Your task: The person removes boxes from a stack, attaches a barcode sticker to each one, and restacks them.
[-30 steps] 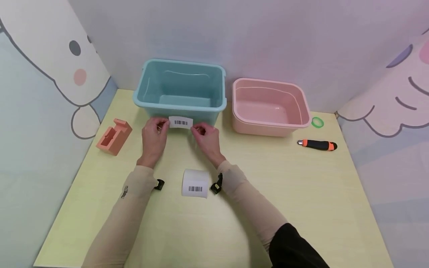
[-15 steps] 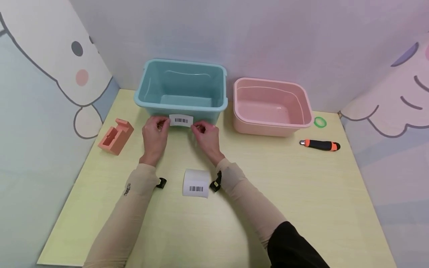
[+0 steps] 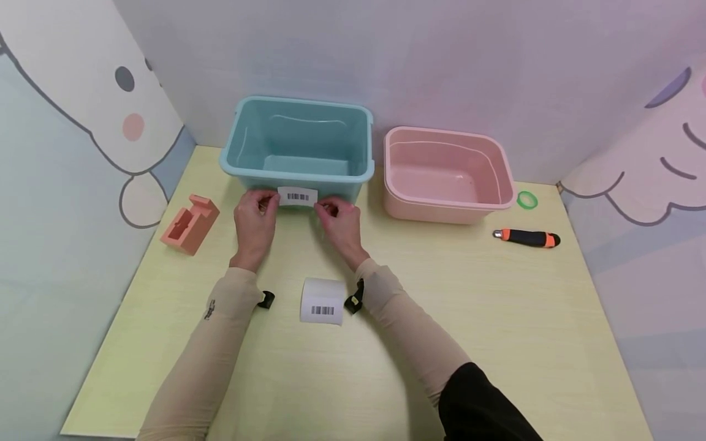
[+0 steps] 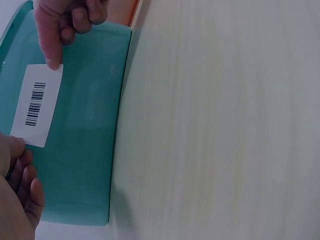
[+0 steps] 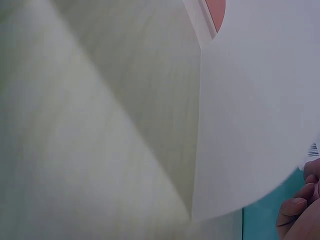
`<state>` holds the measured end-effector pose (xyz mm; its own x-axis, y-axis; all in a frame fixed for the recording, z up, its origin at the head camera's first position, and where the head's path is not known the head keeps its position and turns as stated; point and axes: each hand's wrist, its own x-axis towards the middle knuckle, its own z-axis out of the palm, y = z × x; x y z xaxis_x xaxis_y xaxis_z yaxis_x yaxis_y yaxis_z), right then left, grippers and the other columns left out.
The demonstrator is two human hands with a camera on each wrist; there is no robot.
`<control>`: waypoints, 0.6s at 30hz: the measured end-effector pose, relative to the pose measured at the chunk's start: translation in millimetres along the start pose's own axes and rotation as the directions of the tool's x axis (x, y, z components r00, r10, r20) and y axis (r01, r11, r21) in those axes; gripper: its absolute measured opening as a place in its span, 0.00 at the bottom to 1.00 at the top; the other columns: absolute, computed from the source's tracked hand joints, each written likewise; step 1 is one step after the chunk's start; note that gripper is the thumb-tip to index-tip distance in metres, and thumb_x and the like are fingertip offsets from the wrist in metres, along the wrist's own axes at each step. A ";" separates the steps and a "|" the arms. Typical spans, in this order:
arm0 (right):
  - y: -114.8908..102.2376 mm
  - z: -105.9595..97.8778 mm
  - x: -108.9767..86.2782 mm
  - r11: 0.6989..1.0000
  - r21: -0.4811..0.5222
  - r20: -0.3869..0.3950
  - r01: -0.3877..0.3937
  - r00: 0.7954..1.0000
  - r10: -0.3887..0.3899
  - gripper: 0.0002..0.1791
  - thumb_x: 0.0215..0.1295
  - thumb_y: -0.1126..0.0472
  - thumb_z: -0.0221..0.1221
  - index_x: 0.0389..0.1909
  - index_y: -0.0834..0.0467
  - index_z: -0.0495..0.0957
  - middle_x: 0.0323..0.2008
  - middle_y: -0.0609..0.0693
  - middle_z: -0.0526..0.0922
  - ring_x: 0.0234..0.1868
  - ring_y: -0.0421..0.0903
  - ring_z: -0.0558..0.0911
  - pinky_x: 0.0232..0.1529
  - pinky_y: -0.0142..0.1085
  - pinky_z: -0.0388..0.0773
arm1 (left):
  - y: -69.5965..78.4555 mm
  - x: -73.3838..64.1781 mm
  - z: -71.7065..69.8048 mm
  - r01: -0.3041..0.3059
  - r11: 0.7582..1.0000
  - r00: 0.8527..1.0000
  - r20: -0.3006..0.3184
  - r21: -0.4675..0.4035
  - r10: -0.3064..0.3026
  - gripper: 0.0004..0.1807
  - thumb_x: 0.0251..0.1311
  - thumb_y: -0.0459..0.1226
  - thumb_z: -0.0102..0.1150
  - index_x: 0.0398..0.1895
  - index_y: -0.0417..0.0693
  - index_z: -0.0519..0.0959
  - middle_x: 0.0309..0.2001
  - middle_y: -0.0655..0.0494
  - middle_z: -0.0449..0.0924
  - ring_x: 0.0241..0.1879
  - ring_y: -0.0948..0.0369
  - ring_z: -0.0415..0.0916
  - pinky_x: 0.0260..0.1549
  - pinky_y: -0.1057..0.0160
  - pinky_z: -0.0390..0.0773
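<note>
Low on the front wall of the teal bin (image 3: 259, 182), a white barcode label (image 3: 298, 196) lies against the plastic, its bars facing outward. My left hand (image 3: 255, 226) pinches its left end. At the opposite end my right hand (image 3: 342, 226) pinches a corner. In the left wrist view, the label (image 4: 37, 105) looks flat along the wall, the left hand (image 4: 17, 190) at its lower edge and the right hand (image 4: 70, 20) at its upper corner. A curled strip of labels (image 3: 322, 294) rests on the table between my forearms; it blocks much of the right wrist view.
A pink bin (image 3: 441, 211) stands right of the teal one. Farther right lie a green ring (image 3: 527, 200) and a black-and-orange utility knife (image 3: 526, 238). An orange block-shaped holder (image 3: 190, 225) sits at the left table edge. Walls (image 3: 441, 67) close off the back and sides.
The label has shifted slightly up along the teal bin's front and its bowed shape has flattened. Both hands keep their hold at its ends. The bins have stayed in place.
</note>
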<state>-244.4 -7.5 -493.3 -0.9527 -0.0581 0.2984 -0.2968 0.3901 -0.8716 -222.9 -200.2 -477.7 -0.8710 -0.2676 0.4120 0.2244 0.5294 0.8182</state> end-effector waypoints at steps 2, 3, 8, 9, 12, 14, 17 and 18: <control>0.3 0.0 0.4 1.000 -0.005 0.000 0.001 1.000 -0.001 0.08 0.70 0.60 0.67 0.38 0.63 0.88 0.25 0.52 0.81 0.28 0.43 0.76 0.32 0.30 0.70 | -0.9 0.3 0.9 0.000 1.000 1.000 -0.002 -0.001 0.000 0.09 0.73 0.32 0.64 0.44 0.31 0.85 0.42 0.39 0.83 0.40 0.51 0.76 0.42 0.62 0.71; 0.4 0.1 0.6 1.000 -0.007 0.001 0.002 1.000 -0.002 0.08 0.71 0.60 0.67 0.38 0.63 0.88 0.25 0.52 0.81 0.28 0.43 0.76 0.32 0.30 0.70 | -1.2 0.5 1.3 0.000 1.000 1.000 -0.003 -0.001 0.000 0.09 0.73 0.32 0.64 0.44 0.31 0.85 0.42 0.39 0.83 0.40 0.51 0.76 0.42 0.61 0.71; 2.1 0.8 1.6 1.000 -0.012 -0.005 0.006 1.000 -0.006 0.08 0.70 0.61 0.67 0.38 0.63 0.88 0.24 0.52 0.82 0.27 0.43 0.76 0.31 0.30 0.70 | -2.2 2.1 3.5 0.003 1.000 1.000 -0.007 0.000 -0.003 0.09 0.72 0.33 0.65 0.43 0.31 0.85 0.41 0.40 0.83 0.40 0.52 0.76 0.41 0.62 0.71; 2.3 0.8 1.9 1.000 -0.009 -0.007 0.007 1.000 -0.007 0.08 0.70 0.61 0.67 0.38 0.63 0.88 0.24 0.52 0.82 0.27 0.43 0.76 0.31 0.30 0.70 | -2.0 2.5 3.6 0.004 1.000 1.000 -0.007 -0.001 -0.004 0.09 0.72 0.33 0.65 0.43 0.31 0.85 0.41 0.40 0.83 0.40 0.52 0.76 0.41 0.62 0.71; 3.5 1.5 3.1 1.000 -0.007 -0.012 0.007 1.000 -0.007 0.08 0.70 0.61 0.67 0.38 0.63 0.88 0.24 0.52 0.82 0.27 0.44 0.77 0.31 0.30 0.71 | -2.1 3.4 4.1 0.011 1.000 1.000 -0.009 -0.003 -0.011 0.09 0.72 0.33 0.65 0.43 0.31 0.86 0.41 0.40 0.83 0.40 0.52 0.76 0.41 0.63 0.71; 3.6 1.8 3.8 1.000 -0.006 -0.014 0.006 1.000 -0.006 0.08 0.70 0.61 0.67 0.38 0.64 0.88 0.24 0.53 0.83 0.27 0.44 0.77 0.31 0.29 0.71 | -1.9 4.0 4.1 0.010 1.000 1.000 -0.010 0.000 -0.010 0.09 0.72 0.33 0.65 0.43 0.31 0.86 0.41 0.39 0.83 0.40 0.51 0.76 0.41 0.62 0.71; 3.0 2.2 4.5 1.000 -0.008 -0.016 0.002 1.000 -0.002 0.08 0.70 0.61 0.67 0.37 0.64 0.88 0.25 0.53 0.83 0.27 0.43 0.77 0.31 0.29 0.71 | -2.8 4.7 4.4 0.011 1.000 1.000 -0.012 0.003 -0.011 0.09 0.72 0.33 0.65 0.43 0.31 0.86 0.41 0.40 0.83 0.39 0.51 0.76 0.41 0.62 0.71; 2.6 2.0 4.5 1.000 -0.008 -0.016 0.000 1.000 0.000 0.08 0.70 0.61 0.67 0.37 0.64 0.88 0.25 0.53 0.83 0.27 0.43 0.77 0.31 0.29 0.71 | -2.6 4.8 4.3 0.010 1.000 1.000 -0.011 0.003 -0.009 0.09 0.72 0.33 0.65 0.43 0.31 0.86 0.41 0.39 0.83 0.39 0.51 0.76 0.41 0.61 0.71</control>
<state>-249.6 -8.7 -495.0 -0.9515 -0.0433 0.3046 -0.2962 0.3973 -0.8686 -229.6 -199.5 -479.5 -0.8682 -0.2815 0.4086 0.2149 0.5290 0.8210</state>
